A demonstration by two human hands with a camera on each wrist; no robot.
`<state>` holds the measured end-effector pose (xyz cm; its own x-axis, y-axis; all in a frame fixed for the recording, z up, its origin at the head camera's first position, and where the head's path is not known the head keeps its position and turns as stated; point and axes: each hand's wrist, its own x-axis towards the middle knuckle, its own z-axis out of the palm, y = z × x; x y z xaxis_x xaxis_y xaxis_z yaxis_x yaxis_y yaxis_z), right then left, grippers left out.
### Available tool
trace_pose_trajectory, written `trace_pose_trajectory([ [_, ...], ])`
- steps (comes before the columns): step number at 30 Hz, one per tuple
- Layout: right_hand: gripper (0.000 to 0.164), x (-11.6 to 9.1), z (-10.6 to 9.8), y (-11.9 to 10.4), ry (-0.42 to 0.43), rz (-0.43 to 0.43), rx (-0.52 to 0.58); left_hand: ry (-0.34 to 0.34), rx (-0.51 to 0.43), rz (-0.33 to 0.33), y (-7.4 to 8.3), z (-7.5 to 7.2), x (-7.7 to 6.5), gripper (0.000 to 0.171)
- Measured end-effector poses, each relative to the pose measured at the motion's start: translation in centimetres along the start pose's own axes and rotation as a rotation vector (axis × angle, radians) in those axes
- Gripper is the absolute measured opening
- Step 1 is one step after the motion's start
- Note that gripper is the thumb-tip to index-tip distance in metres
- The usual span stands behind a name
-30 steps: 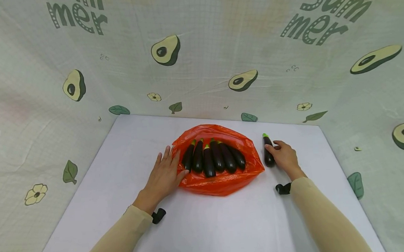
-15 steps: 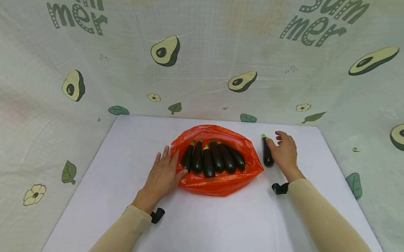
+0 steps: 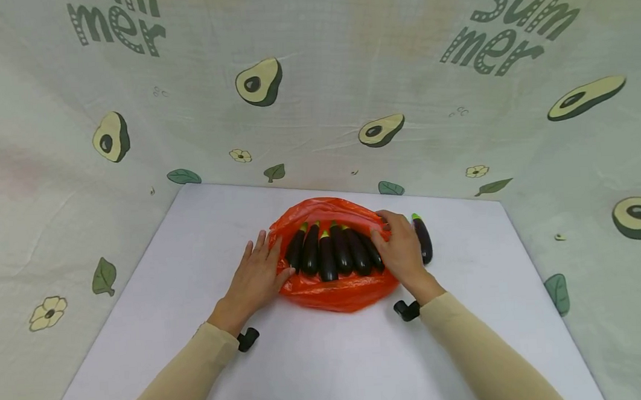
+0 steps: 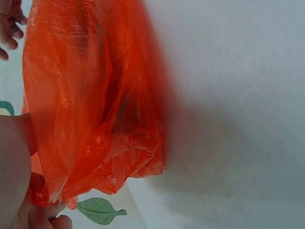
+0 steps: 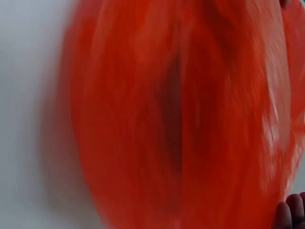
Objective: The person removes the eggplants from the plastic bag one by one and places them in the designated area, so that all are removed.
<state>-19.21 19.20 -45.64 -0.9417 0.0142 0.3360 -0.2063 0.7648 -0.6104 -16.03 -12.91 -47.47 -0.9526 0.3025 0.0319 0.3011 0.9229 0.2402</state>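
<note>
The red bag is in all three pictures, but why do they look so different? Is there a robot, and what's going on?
No robot, just a person! The wide picture looks forward and down from the person's head. The close ones look out from each wrist, so the red bag fills much of them, and the right wrist's one is blurry. The bag lies on a white table, mouth open, with six eggplants inside. The left hand touches its left edge; the right hand is at its right side. A seventh eggplant lies outside. Neither hand holds an eggplant.
</note>
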Motion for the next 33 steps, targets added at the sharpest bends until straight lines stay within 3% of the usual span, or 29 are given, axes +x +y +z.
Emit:
trace_pose_trajectory([
  [6, 0.045, -0.7, 2.4, -0.8, -0.109, 0.036, 0.036, -0.015, -0.009, -0.001, -0.1, 0.1, 0.5, 0.088],
  [11, 0.048, -1.2, 3.4, -0.7, -0.14, 0.096, 0.027, -0.035, -0.038, 0.0, 0.0, 0.3, 0.8, 0.089],
  [23, 0.052, -1.8, 3.3, 0.1, -0.186, 0.154, -0.017, -0.035, -0.041, 0.019, 0.0, 0.6, 1.4, 0.089],
  [33, 0.052, -0.6, 3.7, -1.0, -0.207, 0.143, -0.024, -0.027, -0.059, 0.041, -0.1, 0.7, 1.5, 0.087],
])
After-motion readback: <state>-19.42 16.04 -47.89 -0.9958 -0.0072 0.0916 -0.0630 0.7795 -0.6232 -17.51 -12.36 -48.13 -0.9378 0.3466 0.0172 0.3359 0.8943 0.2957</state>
